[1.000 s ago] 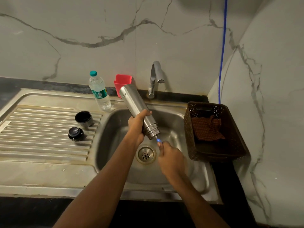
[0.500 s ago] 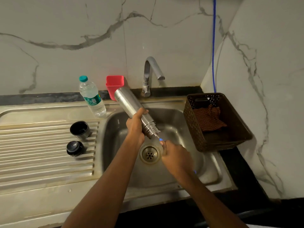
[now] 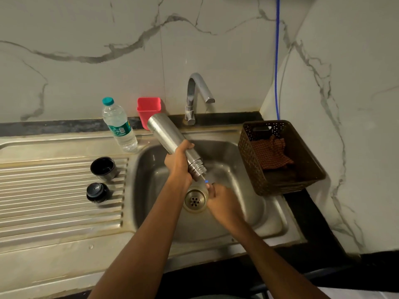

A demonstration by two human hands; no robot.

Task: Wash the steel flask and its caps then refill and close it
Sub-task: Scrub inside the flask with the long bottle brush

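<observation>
Left hand fingers clamp the tilted cylindrical steel flask near its neck; we judge it rigid, light, slippery; right hand fingers: we cannot tell.

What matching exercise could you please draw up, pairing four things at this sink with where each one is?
Things:
1. steel flask
2. plastic water bottle
3. checked cloth
4. black stopper cap

Places:
A. in the brown basket
B. on the ribbed drainboard
C. held mouth-down over the sink basin by the left hand
D. upright beside the red container

Pairs: 1-C, 2-D, 3-A, 4-B
</observation>
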